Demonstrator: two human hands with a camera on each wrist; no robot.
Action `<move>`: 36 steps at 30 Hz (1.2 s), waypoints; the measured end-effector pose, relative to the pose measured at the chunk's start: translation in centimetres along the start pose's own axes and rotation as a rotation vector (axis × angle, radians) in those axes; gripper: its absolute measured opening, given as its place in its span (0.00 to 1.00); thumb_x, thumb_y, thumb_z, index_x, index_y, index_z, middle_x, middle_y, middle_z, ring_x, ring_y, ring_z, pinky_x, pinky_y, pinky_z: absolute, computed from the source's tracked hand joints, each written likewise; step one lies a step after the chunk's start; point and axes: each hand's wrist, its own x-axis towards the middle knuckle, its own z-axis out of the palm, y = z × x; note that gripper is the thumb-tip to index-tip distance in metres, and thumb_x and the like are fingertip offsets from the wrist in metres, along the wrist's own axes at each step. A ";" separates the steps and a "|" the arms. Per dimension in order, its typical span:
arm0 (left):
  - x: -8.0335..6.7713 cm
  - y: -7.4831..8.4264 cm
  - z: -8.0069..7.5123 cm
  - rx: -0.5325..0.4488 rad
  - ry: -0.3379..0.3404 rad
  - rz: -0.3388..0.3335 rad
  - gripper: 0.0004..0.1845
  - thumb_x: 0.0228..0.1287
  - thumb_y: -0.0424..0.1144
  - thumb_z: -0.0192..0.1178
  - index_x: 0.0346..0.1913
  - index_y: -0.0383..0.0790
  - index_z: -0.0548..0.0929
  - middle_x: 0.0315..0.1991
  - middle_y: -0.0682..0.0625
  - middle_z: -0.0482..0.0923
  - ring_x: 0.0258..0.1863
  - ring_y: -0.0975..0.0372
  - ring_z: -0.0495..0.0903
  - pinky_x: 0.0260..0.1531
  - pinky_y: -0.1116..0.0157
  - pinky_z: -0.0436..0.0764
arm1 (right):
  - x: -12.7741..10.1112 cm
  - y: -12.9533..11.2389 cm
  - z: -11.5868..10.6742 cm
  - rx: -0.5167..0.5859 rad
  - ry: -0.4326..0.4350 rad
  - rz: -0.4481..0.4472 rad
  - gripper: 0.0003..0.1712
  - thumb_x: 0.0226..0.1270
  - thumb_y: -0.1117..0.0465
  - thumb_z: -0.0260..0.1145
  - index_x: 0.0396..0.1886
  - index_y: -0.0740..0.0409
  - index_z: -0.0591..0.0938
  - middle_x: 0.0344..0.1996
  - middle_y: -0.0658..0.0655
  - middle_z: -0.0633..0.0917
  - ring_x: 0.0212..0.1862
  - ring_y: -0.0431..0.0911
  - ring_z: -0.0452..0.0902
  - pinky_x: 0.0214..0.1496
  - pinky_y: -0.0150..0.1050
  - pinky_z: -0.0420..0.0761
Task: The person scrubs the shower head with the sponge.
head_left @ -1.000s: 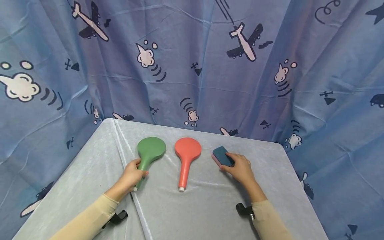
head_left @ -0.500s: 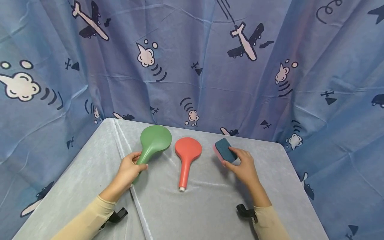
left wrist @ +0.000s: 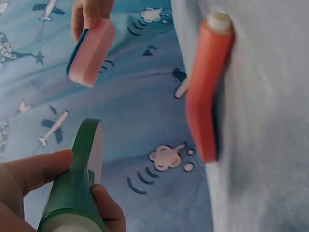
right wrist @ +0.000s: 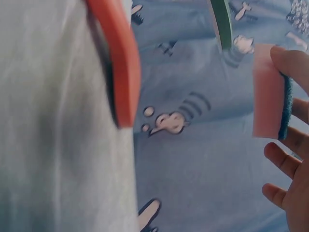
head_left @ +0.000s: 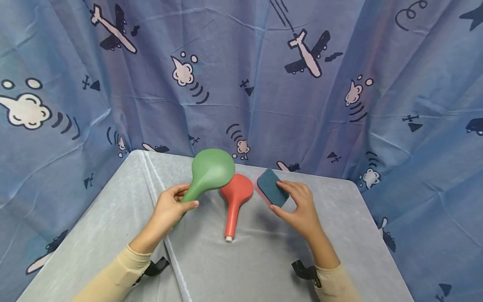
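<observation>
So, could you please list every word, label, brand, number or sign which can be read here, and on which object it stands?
There are none that I can read.
Green paddle, red paddle, sponge: no lettering visible.
Curtain: only printed drawings, such as aeroplanes and clouds; fine patterns at the wrist views' edges are too small to make out.

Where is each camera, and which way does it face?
Head: worn there, looking forward and down at table and curtain; left hand, right hand and sleeves show.
Left wrist: on that wrist, looking past the green paddle toward the curtain; left hand near, right hand at the top.
Right wrist: on that wrist, looking past the sponge toward the curtain; only the right hand shows.
Both wrist views share the sponge, red paddle and green paddle.
</observation>
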 end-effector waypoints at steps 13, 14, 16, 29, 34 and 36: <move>-2.2 2.4 0.6 0.078 -0.112 0.088 0.32 0.49 0.32 0.79 0.61 0.37 0.83 0.46 0.43 0.86 0.41 0.57 0.81 0.39 0.69 0.83 | 1.1 -3.4 0.3 -0.045 0.040 -0.151 0.37 0.56 0.43 0.79 0.63 0.51 0.83 0.58 0.57 0.83 0.61 0.57 0.71 0.63 0.61 0.63; -2.3 2.5 0.6 0.081 -0.108 0.090 0.32 0.49 0.32 0.79 0.61 0.37 0.84 0.46 0.43 0.86 0.41 0.57 0.81 0.39 0.69 0.83 | 1.2 -3.7 0.4 -0.045 0.051 -0.184 0.36 0.58 0.40 0.78 0.63 0.51 0.83 0.57 0.58 0.83 0.59 0.57 0.72 0.63 0.62 0.63; -2.4 2.6 0.4 0.085 -0.098 0.088 0.32 0.49 0.31 0.79 0.61 0.37 0.83 0.47 0.43 0.85 0.41 0.57 0.81 0.38 0.69 0.82 | 1.2 -4.5 0.8 -0.046 0.063 -0.272 0.35 0.62 0.37 0.73 0.62 0.52 0.84 0.56 0.59 0.84 0.58 0.58 0.73 0.63 0.62 0.64; -2.1 2.7 0.2 0.049 -0.101 0.075 0.32 0.48 0.30 0.79 0.60 0.37 0.84 0.47 0.42 0.85 0.41 0.57 0.80 0.37 0.69 0.83 | 1.4 -4.7 1.1 -0.106 0.136 -0.242 0.34 0.63 0.36 0.71 0.61 0.52 0.84 0.53 0.60 0.83 0.56 0.59 0.73 0.60 0.63 0.64; -2.1 2.6 0.2 0.087 -0.100 0.081 0.32 0.47 0.31 0.79 0.60 0.39 0.84 0.46 0.44 0.85 0.41 0.57 0.80 0.38 0.68 0.83 | 1.2 -5.6 1.7 -0.086 0.077 -0.374 0.34 0.64 0.37 0.71 0.62 0.52 0.84 0.54 0.60 0.83 0.56 0.58 0.74 0.63 0.64 0.66; -2.1 2.5 0.2 0.097 -0.097 0.079 0.31 0.47 0.31 0.79 0.59 0.40 0.84 0.46 0.45 0.85 0.41 0.56 0.80 0.38 0.67 0.83 | 1.1 -6.2 2.0 -0.102 0.034 -0.451 0.34 0.63 0.38 0.72 0.63 0.51 0.83 0.55 0.59 0.83 0.56 0.58 0.75 0.65 0.65 0.66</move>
